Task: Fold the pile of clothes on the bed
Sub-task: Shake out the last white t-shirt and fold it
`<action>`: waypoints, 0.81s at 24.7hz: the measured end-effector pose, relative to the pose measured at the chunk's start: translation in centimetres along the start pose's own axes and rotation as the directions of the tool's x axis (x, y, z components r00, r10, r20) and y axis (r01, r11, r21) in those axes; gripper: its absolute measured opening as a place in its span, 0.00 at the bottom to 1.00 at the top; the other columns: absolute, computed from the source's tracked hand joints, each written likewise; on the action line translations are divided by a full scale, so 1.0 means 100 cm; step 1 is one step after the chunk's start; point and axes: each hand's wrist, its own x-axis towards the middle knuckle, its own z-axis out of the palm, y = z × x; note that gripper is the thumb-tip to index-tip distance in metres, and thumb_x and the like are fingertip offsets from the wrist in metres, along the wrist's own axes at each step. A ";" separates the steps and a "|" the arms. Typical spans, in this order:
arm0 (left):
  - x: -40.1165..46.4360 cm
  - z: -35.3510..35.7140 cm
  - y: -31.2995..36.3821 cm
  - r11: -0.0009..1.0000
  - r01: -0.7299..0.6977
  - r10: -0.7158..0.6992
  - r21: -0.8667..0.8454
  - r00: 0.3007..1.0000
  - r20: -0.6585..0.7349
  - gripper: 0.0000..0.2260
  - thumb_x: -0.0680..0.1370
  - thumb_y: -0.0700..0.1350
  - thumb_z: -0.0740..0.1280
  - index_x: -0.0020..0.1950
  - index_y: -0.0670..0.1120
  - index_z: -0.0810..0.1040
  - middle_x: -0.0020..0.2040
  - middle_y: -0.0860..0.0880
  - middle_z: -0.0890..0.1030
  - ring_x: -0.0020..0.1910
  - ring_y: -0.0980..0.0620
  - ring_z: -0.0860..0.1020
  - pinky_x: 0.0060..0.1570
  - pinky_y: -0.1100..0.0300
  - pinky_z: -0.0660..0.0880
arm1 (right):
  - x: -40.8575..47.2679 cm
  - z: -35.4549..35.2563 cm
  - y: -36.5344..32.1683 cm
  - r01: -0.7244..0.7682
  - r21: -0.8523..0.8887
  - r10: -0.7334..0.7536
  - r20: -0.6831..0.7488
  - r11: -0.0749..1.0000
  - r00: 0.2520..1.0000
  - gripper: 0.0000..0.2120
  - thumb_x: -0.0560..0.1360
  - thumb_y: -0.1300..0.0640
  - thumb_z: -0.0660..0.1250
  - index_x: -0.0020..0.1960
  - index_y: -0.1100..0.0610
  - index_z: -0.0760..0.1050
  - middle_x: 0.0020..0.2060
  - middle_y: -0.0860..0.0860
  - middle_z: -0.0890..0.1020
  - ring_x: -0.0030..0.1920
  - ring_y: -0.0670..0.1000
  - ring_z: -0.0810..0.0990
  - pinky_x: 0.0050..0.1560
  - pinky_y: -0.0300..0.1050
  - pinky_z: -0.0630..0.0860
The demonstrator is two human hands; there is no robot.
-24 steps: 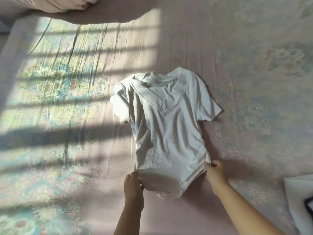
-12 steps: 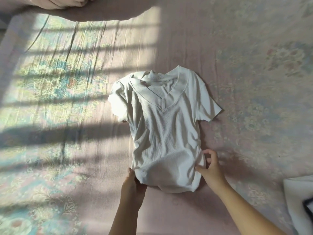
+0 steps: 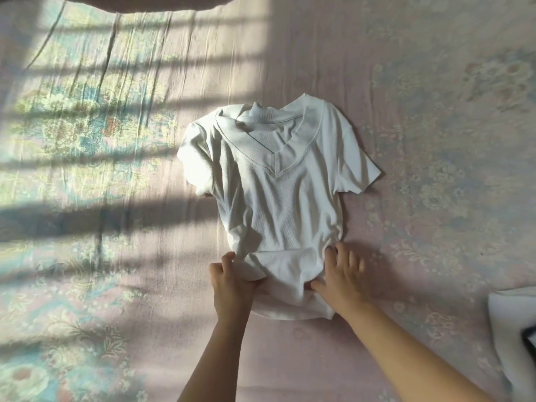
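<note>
1. White V-neck T-shirt (image 3: pixel 278 192) lies face up on the bed (image 3: pixel 406 82), collar on the far side from the hands, hem at the hands, both short sleeves out.
2. Left hand (image 3: pixel 232 282): fingers curled, gripping the hem's left corner, fabric bunched under it.
3. Right hand (image 3: pixel 340 274): fingers spread and fairly straight, pressing on the hem's right side; thumb on the cloth. Slightly blurred, so I can't confirm any pinch.
4. Hem looks turned up between the hands, a doubled band there.
5. Handling, my read: thin ribbed knit, light, limp, stretchy. It won't hold a crease unaided and creeps on the sheet. Grip at seams or corners, not mid-panel; smooth flat before each fold.
6. Another white piece (image 3: pixel 510 338) lies well right of the right hand, dark object (image 3: pixel 530 340) on it, unidentifiable.
</note>
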 end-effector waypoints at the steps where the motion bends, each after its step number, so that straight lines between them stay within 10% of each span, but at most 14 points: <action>1: 0.001 -0.003 -0.004 0.998 -0.062 0.062 0.018 0.997 -0.036 0.18 0.70 0.35 0.72 0.58 0.41 0.73 0.52 0.43 0.69 0.47 0.42 0.74 0.38 0.52 0.74 | 0.003 -0.001 0.004 -0.009 -0.027 0.010 0.012 1.000 1.000 0.32 0.52 0.48 0.82 0.50 0.60 0.78 0.48 0.58 0.80 0.44 0.59 0.79 0.43 0.53 0.75; 4: 0.003 -0.017 -0.014 0.985 -0.168 0.171 0.045 0.982 -0.076 0.07 0.74 0.30 0.62 0.49 0.39 0.73 0.44 0.46 0.74 0.37 0.44 0.74 0.30 0.60 0.67 | 0.014 -0.004 0.021 -0.079 0.000 0.079 0.057 0.997 0.995 0.14 0.75 0.57 0.66 0.59 0.58 0.73 0.54 0.56 0.78 0.55 0.58 0.76 0.54 0.52 0.72; 7: -0.005 -0.033 -0.029 0.961 -0.255 0.263 0.110 0.963 -0.060 0.14 0.73 0.28 0.61 0.57 0.38 0.72 0.50 0.41 0.76 0.38 0.39 0.76 0.31 0.55 0.70 | -0.002 -0.006 0.040 -0.106 0.284 0.136 -0.090 0.953 0.987 0.03 0.73 0.66 0.68 0.45 0.64 0.74 0.37 0.61 0.78 0.38 0.62 0.78 0.34 0.50 0.71; 10: -0.020 -0.044 -0.049 0.959 -0.265 0.273 0.101 0.960 -0.066 0.21 0.73 0.25 0.60 0.64 0.38 0.70 0.54 0.39 0.74 0.39 0.36 0.77 0.32 0.51 0.72 | -0.029 -0.004 0.068 -0.289 0.561 0.362 -0.019 0.776 0.932 0.09 0.77 0.64 0.63 0.40 0.58 0.65 0.29 0.55 0.71 0.28 0.54 0.69 0.27 0.45 0.61; 15: -0.042 -0.037 -0.068 0.928 -0.362 0.364 0.090 0.931 -0.011 0.17 0.72 0.22 0.60 0.55 0.37 0.77 0.50 0.41 0.71 0.40 0.45 0.74 0.37 0.56 0.72 | -0.041 0.005 0.074 -0.279 0.732 0.284 0.122 0.622 0.951 0.14 0.76 0.66 0.63 0.47 0.47 0.68 0.31 0.52 0.72 0.29 0.46 0.67 0.30 0.40 0.66; 20: -0.035 -0.044 -0.094 0.994 -0.017 0.004 -0.110 0.993 -0.117 0.20 0.75 0.27 0.59 0.35 0.51 0.74 0.40 0.45 0.75 0.36 0.42 0.78 0.32 0.65 0.72 | -0.037 0.008 0.089 -0.378 0.795 0.349 0.224 0.475 0.910 0.16 0.76 0.67 0.60 0.38 0.49 0.77 0.39 0.58 0.81 0.33 0.56 0.73 0.31 0.40 0.65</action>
